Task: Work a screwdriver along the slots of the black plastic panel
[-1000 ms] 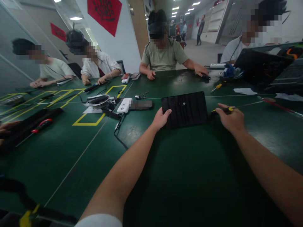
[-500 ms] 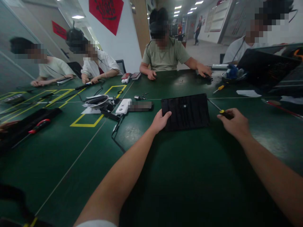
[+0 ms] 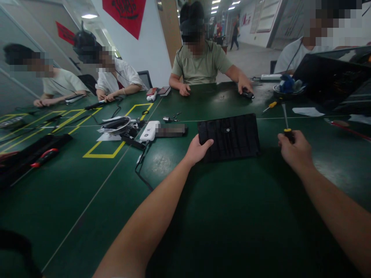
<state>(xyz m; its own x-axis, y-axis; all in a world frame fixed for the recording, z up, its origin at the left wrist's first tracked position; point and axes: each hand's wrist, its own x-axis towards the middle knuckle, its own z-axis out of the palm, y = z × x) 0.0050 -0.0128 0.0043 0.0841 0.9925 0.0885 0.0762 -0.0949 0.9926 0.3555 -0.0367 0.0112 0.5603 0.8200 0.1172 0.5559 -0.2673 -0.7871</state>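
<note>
A flat black ribbed panel (image 3: 232, 137) lies on the green table (image 3: 226, 216) in front of me. My left hand (image 3: 197, 151) grips its near left corner, thumb on top. To the right of the panel, my right hand (image 3: 294, 151) is closed round the handle of a screwdriver (image 3: 285, 120). Its yellow-and-black handle shows above my fist and the metal shaft points up and away. The tip is clear of the panel.
A white device (image 3: 149, 130), cables and a bowl-like dish (image 3: 117, 124) lie left of the panel inside a yellow taped box. Small screws (image 3: 171, 117) sit behind. A second yellow screwdriver (image 3: 271, 105) and a black laptop (image 3: 330, 81) are far right. Other people sit around the table.
My right hand lifted the screwdriver off the table and swung its shaft from lying flat to pointing upward. My left hand stayed on the panel's corner.
</note>
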